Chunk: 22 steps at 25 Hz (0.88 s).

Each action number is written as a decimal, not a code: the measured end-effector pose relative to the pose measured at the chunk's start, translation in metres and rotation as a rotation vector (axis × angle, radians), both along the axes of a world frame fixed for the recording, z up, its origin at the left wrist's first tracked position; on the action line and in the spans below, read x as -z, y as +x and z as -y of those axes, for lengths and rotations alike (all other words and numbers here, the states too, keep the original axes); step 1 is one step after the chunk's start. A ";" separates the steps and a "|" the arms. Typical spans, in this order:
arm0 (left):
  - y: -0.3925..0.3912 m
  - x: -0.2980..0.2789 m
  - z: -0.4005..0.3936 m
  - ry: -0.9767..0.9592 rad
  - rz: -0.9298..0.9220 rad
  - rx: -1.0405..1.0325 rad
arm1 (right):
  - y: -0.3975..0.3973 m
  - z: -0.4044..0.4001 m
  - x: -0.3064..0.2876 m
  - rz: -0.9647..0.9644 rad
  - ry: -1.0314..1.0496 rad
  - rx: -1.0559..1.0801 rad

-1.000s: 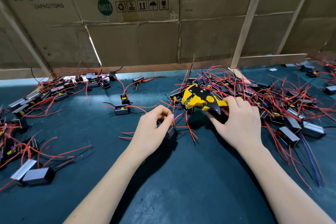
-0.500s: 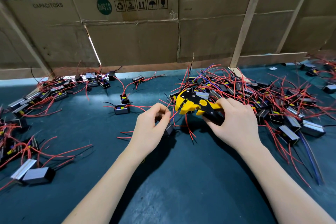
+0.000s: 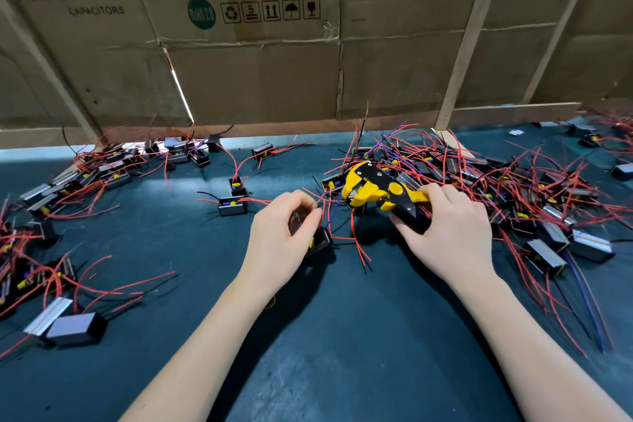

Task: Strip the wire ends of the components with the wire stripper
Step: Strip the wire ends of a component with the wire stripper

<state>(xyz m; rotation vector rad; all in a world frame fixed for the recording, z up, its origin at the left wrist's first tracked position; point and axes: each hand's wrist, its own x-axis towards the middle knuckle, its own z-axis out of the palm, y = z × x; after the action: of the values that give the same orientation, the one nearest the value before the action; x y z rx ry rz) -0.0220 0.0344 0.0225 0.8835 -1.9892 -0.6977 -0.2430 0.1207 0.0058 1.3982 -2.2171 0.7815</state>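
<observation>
Stripping in progress, seen from the head camera. The left hand [image 3: 281, 233] pinches thin wires between thumb and curled fingers [image 3: 313, 214] just above a small black component [image 3: 320, 241] that sits on the dark teal surface [image 3: 342, 353] at the middle of the scene. The right hand [image 3: 452, 233] wraps its fingers round the black handles of the wire stripper [image 3: 380, 190], whose yellow head points left toward the pinched wires; its mouth looks parted and appears to grip nothing, though wires cross behind it.

Progress, as a judgement: a large tangled heap of components [image 3: 513, 188] at the right probably awaits stripping, while a looser scatter of components [image 3: 102, 168] at the far left and near left may be finished pieces. Bare wire ends are too small to confirm either way. Much of the work seems to remain.

Materials and shapes: the components are small rectangular blocks, black-cased, some with ribbed silvery metal faces and yellow inserts. Their leads are thin, flexible, mostly red insulated wires, with a few blue and black, springing up in curves. The stripper is hard glossy plastic, black plates with a round yellow pivot. The surface is matt and slightly scuffed. A creased cardboard wall [image 3: 257, 79] printed with capacitor branding, braced by pale wooden slats [image 3: 462, 55], closes the far side.
</observation>
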 end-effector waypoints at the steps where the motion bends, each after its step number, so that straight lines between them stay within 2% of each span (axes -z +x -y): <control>1: 0.000 -0.001 0.000 -0.017 -0.027 0.007 | -0.001 0.001 0.001 0.026 -0.003 0.010; 4: 0.000 -0.005 -0.003 -0.013 -0.090 0.125 | -0.003 0.001 0.001 0.067 -0.038 0.008; 7: 0.001 -0.001 0.000 0.027 0.017 0.161 | -0.003 0.001 0.000 0.086 -0.057 0.000; 9: 0.003 0.003 0.008 -0.021 0.067 0.060 | -0.003 0.001 0.000 0.085 -0.066 0.001; 12: 0.016 0.002 0.029 -0.059 0.003 -0.190 | -0.003 0.000 0.000 0.084 -0.076 -0.002; 13: 0.024 0.002 0.038 -0.057 0.039 -0.299 | -0.003 -0.001 0.000 0.083 -0.076 -0.003; 15: 0.040 0.007 0.053 -0.053 0.273 -0.461 | -0.003 -0.001 0.000 0.084 -0.062 -0.004; 17: 0.049 0.014 0.060 -0.025 0.475 -0.471 | -0.003 -0.001 0.000 0.078 -0.053 -0.005; 19: 0.051 0.017 0.061 -0.030 0.525 -0.437 | -0.003 -0.001 0.000 0.076 -0.049 -0.007; 22: 0.050 0.013 0.061 -0.098 0.507 -0.416 | -0.003 -0.001 0.001 0.068 -0.048 -0.008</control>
<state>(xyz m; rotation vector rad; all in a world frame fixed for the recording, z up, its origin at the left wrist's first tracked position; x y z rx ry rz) 0.0276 -0.0269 0.0095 1.4650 -2.1398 -0.1402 -0.2461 0.1220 0.0052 1.3776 -2.2298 0.8911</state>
